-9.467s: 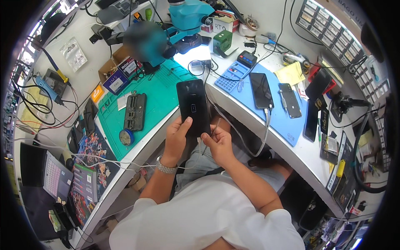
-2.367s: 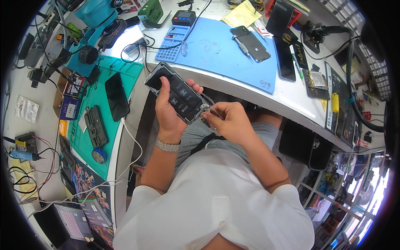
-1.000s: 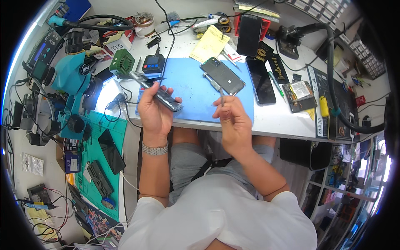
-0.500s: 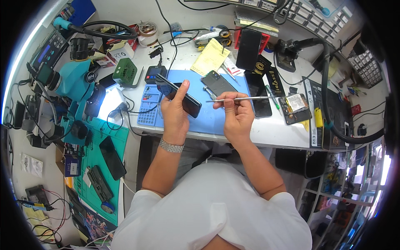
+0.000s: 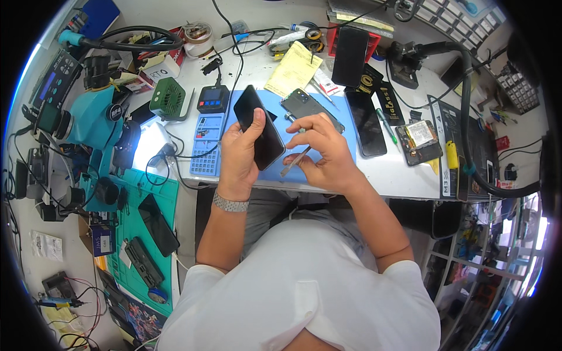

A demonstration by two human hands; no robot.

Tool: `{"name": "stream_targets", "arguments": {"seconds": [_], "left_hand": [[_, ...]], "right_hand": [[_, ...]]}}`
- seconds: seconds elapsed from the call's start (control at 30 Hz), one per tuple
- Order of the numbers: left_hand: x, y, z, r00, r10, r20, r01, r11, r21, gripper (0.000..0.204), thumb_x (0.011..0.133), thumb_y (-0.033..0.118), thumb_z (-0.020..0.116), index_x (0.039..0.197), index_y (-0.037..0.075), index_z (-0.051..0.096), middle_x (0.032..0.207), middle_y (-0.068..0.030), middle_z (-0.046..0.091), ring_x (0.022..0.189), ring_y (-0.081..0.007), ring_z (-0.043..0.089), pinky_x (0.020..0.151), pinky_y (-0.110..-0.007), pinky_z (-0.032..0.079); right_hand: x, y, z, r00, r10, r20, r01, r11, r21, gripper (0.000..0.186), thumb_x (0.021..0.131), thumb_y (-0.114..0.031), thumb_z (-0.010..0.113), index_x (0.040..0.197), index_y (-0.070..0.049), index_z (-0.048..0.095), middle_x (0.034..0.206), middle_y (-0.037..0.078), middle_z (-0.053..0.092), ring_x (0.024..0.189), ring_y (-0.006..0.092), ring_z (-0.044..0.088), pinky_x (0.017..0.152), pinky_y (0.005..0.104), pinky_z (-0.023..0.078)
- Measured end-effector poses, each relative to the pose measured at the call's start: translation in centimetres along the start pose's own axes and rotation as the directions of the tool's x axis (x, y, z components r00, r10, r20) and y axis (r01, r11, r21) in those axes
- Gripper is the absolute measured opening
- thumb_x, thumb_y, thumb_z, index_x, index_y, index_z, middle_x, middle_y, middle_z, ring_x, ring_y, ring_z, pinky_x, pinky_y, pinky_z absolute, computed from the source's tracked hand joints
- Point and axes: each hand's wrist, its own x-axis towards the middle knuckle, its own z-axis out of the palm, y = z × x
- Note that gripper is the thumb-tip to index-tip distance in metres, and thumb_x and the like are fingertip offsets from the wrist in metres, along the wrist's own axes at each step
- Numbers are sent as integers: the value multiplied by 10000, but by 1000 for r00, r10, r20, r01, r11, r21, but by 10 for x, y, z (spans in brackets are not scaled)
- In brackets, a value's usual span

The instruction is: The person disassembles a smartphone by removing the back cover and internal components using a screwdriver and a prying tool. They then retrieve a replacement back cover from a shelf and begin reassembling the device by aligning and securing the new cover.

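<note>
My left hand (image 5: 240,155) is wrapped round a black phone (image 5: 256,130), dark screen upward and tilted, thumb along its edge. Just right of it, my right hand (image 5: 319,152) holds a slim metal tool (image 5: 295,161) between its fingers, one end angled down near the phone's lower right corner. Both hands are over the front part of a light blue silicone mat (image 5: 216,128). Behind them on the mat lies a dark phone back (image 5: 301,102) with camera lenses at one corner; what lies beside it is partly hidden by my right hand.
A teal microscope (image 5: 93,117), green fan (image 5: 161,99) and small black-blue device (image 5: 212,99) stand left. Right lie phones (image 5: 366,128), an opened phone (image 5: 418,140) and a black hose (image 5: 465,117). A green mat (image 5: 132,216) covers the left desk; a yellow paper (image 5: 293,67) lies behind.
The phone in my left hand has turned more upright, screen now facing me. The tool in my right hand has swung from level to steeply angled, pointing down-left. My right hand has moved slightly left.
</note>
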Motion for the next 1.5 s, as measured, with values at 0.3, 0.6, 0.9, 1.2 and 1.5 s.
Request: {"name": "stream_targets", "arguments": {"seconds": [0.3,0.6,0.9,1.2,1.5], "left_hand": [[-8,16,-2,963,-252,101,249,968,38,254,977,214,768,1016,-26,697,845,-100,718,668,-193,714,536,-311,567],[-21,18,8,948,-292,124,280,954,107,250,989,249,741,920,9,722,767,-94,702,568,-174,662,461,-291,484],[-21,13,21,928,-371,35,362,920,152,229,948,265,772,849,71,700,658,-49,682,426,-136,612,320,-241,414],[-3,2,4,906,-406,120,410,912,-9,198,990,209,707,886,43,677,697,-83,675,492,-221,627,407,-313,448],[-5,2,-2,927,-365,86,371,926,-65,137,998,192,688,940,68,683,782,-58,706,597,-198,675,499,-328,505]], "right_hand": [[5,17,13,955,-296,1,295,953,75,366,683,134,782,945,-94,665,989,57,621,871,272,572,733,381,476],[4,9,12,953,-293,-78,300,949,96,362,671,118,805,915,-93,640,962,56,611,856,280,575,741,373,485],[7,11,3,941,-333,-51,337,937,91,312,717,115,818,875,-83,636,942,71,632,848,289,612,724,385,493],[19,-1,5,921,-387,-34,388,911,139,296,718,175,678,862,-52,553,926,94,588,884,310,565,766,386,482],[25,-14,0,879,-473,59,469,880,69,284,718,168,672,913,-13,574,937,117,547,918,335,566,776,409,501]]}}
